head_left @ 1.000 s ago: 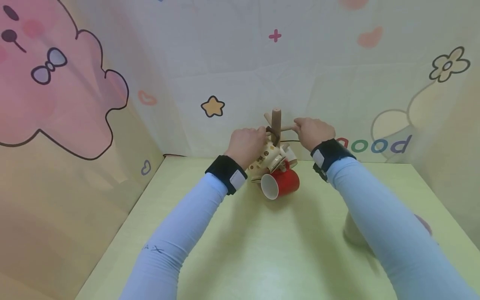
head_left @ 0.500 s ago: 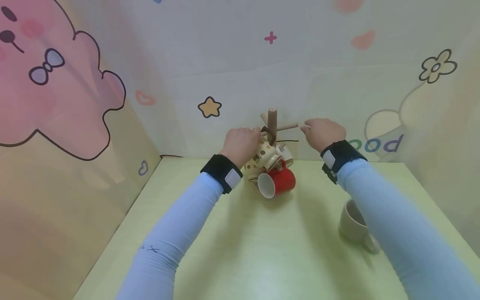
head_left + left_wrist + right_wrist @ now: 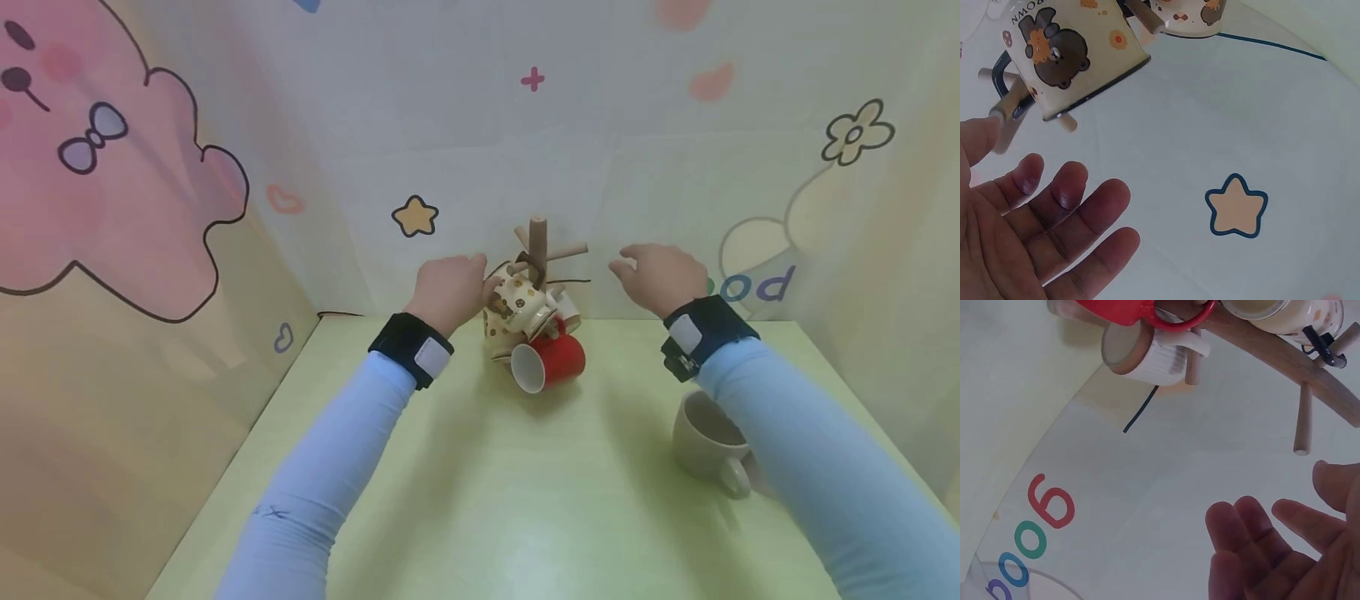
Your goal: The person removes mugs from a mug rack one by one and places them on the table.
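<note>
A wooden mug tree (image 3: pixel 537 240) stands at the back of the table. On one of its upper pegs a cream mug with a brown bear print (image 3: pixel 1060 53) hangs by its dark handle, tilted. My left hand (image 3: pixel 450 293) is just left of that mug, fingers spread and holding nothing; in the left wrist view its thumb overlaps the peg end. To the right of the tree my right hand (image 3: pixel 663 282) hovers with loosely bent fingers, apart from a bare peg (image 3: pixel 1302 422). A red mug (image 3: pixel 566 360) hangs lowest, with a white ribbed mug (image 3: pixel 1154 359) behind it.
Another cream patterned mug (image 3: pixel 497 335) hangs low on the tree's left side. A whitish mug (image 3: pixel 705 442) stands upright on the table (image 3: pixel 525 500) at the right, partly behind the right forearm. A printed cloth backdrop (image 3: pixel 637 167) rises close behind the tree.
My left hand has let go of the bear mug's handle and moved left. The right hand has left the peg and drawn away to the right. The mug stays hanging.
</note>
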`<state>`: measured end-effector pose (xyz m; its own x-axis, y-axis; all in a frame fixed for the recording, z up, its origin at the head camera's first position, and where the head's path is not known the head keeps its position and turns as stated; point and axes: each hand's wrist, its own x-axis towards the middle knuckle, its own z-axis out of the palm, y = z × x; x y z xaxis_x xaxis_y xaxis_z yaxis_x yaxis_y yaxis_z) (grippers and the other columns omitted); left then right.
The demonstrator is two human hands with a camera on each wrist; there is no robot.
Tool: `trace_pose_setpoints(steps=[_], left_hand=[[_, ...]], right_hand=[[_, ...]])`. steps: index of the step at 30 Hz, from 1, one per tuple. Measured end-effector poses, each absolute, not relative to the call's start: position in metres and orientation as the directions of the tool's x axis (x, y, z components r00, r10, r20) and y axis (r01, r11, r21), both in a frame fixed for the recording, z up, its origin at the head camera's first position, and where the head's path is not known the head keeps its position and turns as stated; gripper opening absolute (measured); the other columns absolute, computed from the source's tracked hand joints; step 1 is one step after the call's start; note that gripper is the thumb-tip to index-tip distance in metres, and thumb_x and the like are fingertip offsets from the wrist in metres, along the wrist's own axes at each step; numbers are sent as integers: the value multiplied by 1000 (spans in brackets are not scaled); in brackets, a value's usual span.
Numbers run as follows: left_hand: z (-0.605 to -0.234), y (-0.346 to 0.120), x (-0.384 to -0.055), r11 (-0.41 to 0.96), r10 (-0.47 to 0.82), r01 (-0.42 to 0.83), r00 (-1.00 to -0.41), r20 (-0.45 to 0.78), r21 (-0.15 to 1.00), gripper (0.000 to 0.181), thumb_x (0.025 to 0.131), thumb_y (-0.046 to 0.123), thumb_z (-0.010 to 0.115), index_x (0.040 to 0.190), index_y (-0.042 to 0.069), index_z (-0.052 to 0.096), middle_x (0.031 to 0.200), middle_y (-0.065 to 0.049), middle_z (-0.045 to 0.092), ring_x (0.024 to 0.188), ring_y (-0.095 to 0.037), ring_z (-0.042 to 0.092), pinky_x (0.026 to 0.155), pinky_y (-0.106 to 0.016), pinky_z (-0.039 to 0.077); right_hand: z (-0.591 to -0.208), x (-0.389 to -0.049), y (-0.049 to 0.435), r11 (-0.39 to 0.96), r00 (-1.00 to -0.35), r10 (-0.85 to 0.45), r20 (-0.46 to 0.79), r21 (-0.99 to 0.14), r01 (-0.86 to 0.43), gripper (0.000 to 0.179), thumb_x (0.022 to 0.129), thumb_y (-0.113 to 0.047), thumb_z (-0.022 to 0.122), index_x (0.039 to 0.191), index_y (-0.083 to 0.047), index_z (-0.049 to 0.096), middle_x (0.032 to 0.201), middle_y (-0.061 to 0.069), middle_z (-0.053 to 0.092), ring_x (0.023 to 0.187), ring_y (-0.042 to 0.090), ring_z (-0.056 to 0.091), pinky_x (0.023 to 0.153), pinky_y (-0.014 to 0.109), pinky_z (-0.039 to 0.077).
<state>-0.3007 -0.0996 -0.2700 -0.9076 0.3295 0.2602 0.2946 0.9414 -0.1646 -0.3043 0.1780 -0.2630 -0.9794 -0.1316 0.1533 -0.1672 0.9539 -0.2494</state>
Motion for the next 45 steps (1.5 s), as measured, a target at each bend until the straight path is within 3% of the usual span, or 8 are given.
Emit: trace_pose_setpoints(steps=[7,19,24,31,45], left_hand=[[-272,-112,-298,954,300,288,-914,273,-84,44,104,46,46,111,4,60,69,-6,56,62,-23,60,53,-36,50],[-282,-136,-288,965,233,257,-926,297,43,47,103,48,48,101,2,58,78,-10,59,66,-27,61,55,-40,50],[-290,-139,-286,966,199,236,-941,274,108,52,103,49,47,116,1,59,95,-14,63,78,-30,64,63,-43,54],[-301,-140,-278,956,144,196,-962,232,218,63,101,53,46,138,2,52,124,-20,61,103,-36,64,78,-51,55],[-336,-142,-269,936,103,163,-974,200,313,73,99,59,46,144,1,46,133,-24,56,115,-41,59,86,-56,52]], right_hand=[[-263,-290,173,949,-984,-123,129,-274,-155,55,105,-37,45,144,2,46,138,28,51,120,51,52,91,63,47],[-280,-273,164,942,-983,-129,127,-294,-162,57,103,-38,48,145,1,46,132,26,58,114,47,58,85,57,53],[-288,-265,165,931,-984,-119,129,-329,-156,59,102,-41,48,146,-1,46,130,26,59,109,47,60,76,55,54],[-306,-253,163,920,-986,-127,111,-358,-159,64,101,-42,51,147,0,42,136,29,53,117,48,55,86,61,50],[-352,-224,151,909,-991,-126,41,-395,-132,71,97,-45,57,148,1,40,138,32,49,120,49,52,89,66,47]])
